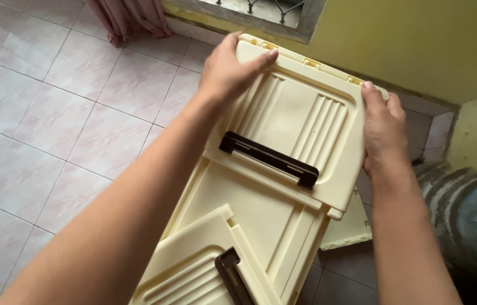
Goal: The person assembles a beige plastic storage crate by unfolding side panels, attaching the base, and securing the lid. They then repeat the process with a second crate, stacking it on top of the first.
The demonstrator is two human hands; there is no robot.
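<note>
- Gripping a cream plastic crate panel (300, 121) at centre frame, both hands clamp its far corners.
- Left hand (228, 70): fingers (258, 59) curled together over the upper-left corner.
- Right hand (384, 133): fingers closed along the right edge.
- Dark brown latch (268, 159) crosses the panel; tiled floor (52, 113) lies below.

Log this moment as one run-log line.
left hand: grips far-left corner of cream plastic panel | right hand: grips its right edge | dark handle: untouched | floor: tiled

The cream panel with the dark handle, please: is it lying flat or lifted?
Lifted: both hands, left and right, grip the panel by its far corners, tilted above the panel below.
</note>
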